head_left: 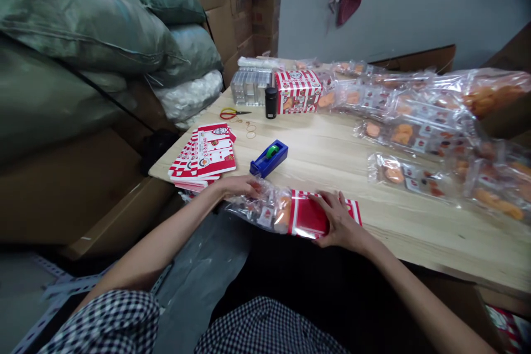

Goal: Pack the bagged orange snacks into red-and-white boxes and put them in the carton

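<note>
My left hand [240, 187] rests on the clear plastic packet of orange snacks [261, 209] and holds its end at the near edge of the pale wooden table [415, 227]. The packet's other end sits inside a red-and-white printed card sleeve [309, 214]. My right hand [338, 215] lies over that sleeve with its fingers spread, hiding part of the card. Just beyond my left hand stands a blue tape dispenser [269, 158], not touching it. A stack of flat red-and-white cards [203, 155] lies to the left.
Scissors [234, 114], rubber bands [250, 130], a black cylinder [271, 102], clear plastic trays [249, 86] and a red-and-white box [297, 91] stand at the far end. Many snack packets [415, 133] cover the table's right side. Large green sacks [78, 27] and cartons [265, 5] rise behind.
</note>
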A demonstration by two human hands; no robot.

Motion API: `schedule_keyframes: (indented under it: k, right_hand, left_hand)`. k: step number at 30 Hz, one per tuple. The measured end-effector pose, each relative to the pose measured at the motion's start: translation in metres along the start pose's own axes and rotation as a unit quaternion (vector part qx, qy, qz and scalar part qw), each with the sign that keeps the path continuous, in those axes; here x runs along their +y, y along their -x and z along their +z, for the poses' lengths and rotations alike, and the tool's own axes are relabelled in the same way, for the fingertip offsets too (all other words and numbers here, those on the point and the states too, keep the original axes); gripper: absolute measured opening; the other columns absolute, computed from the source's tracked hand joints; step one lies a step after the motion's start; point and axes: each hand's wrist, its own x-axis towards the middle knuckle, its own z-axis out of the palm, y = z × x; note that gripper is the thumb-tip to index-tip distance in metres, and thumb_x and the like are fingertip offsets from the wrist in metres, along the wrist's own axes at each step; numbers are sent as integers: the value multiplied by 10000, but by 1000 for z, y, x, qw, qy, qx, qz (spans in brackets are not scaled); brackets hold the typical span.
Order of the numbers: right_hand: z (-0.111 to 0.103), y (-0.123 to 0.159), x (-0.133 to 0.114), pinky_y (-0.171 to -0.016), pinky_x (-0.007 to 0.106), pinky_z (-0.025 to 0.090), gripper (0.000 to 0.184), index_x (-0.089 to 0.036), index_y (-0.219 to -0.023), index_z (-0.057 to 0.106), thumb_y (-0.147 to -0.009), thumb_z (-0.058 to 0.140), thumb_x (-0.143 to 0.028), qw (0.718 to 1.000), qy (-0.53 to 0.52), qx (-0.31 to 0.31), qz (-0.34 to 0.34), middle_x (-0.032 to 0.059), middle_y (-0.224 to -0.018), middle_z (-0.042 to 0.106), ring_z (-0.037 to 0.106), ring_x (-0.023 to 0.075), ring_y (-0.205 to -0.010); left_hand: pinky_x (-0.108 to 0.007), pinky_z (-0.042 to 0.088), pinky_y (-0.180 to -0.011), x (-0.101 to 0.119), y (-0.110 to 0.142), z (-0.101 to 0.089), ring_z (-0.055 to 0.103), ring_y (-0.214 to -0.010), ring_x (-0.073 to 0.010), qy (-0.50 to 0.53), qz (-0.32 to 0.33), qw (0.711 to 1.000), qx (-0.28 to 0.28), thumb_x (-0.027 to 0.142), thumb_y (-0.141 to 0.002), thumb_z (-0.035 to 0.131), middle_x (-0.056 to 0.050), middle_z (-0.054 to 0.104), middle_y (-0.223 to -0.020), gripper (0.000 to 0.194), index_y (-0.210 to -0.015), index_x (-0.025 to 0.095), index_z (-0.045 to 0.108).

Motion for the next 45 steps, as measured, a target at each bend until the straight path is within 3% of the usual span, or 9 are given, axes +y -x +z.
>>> schedule_keyframes:
  k: [7,12,15,19,28,32,36,41,45]
  right_hand:
    - [0,0,3,-1162,684,47,1052,-212,-1493,302,-585,781,-444,1000,-7,13,9,214,-1429,373,344,435,-1389]
    - [-6,5,9,-1150,708,50,1078,-269,-1517,255,-586,779,-418,999,-15,29,31,188,-1427,380,375,438,-1373]
    - [-9,5,-1,-1155,708,42,1097,-287,-1523,236,-581,787,-401,998,-6,53,24,182,-1408,392,385,443,-1360]
    - [-14,10,-29,-1172,691,30,1125,-298,-1530,208,-583,804,-414,995,17,101,15,174,-1382,388,376,442,-1355]
    - [-19,37,-85,-1168,715,6,1155,-351,-1527,111,-592,788,-366,976,19,205,76,156,-1401,331,382,464,-1330]
    - [-17,37,-100,-1168,710,-1,1157,-359,-1527,100,-590,778,-359,972,43,221,73,159,-1428,281,361,479,-1327]
    - [-12,33,-114,-1161,714,54,1128,-359,-1529,128,-599,765,-361,964,30,255,68,153,-1445,270,351,479,-1326]
    - [8,39,-134,-1077,689,297,1039,-320,-1524,251,-626,775,-320,940,-16,332,82,142,-1384,354,417,432,-1266]
    - [24,57,-151,-1019,665,371,1070,-293,-1531,299,-614,843,-384,913,-71,363,171,165,-1393,377,427,431,-1252]
  left_hand:
    - [-274,483,-627,-9,-31,46,643,-661,-171,85,54,993,55,290,-590,852,-71,728,-814,381,-903,116,724]
    - [-265,502,-673,-13,1,36,684,-777,-180,91,83,986,113,419,-676,838,-90,732,-1012,542,-1122,160,672]
    - [-235,467,-604,-10,24,34,675,-716,-170,55,110,981,152,460,-735,780,-84,745,-928,448,-1062,164,703]
    - [-239,450,-586,9,44,52,668,-654,-172,27,154,978,136,451,-766,743,-80,753,-836,369,-985,155,716]
    - [-235,393,-522,41,72,61,621,-595,-171,17,147,979,140,424,-730,759,-97,737,-757,333,-892,133,747]
    - [-242,359,-518,40,72,90,546,-550,-149,-80,187,971,127,386,-778,709,-61,703,-699,271,-892,143,744]
    - [-257,368,-590,37,70,123,531,-625,-152,-253,261,917,167,308,-882,576,-44,669,-720,209,-860,144,703]
    - [-248,388,-644,42,59,125,549,-689,-140,-360,252,896,59,214,-913,508,-47,685,-812,201,-843,127,674]
    - [-252,410,-652,52,53,117,558,-656,-136,-349,259,899,-53,192,-878,570,-27,687,-739,168,-814,142,717]
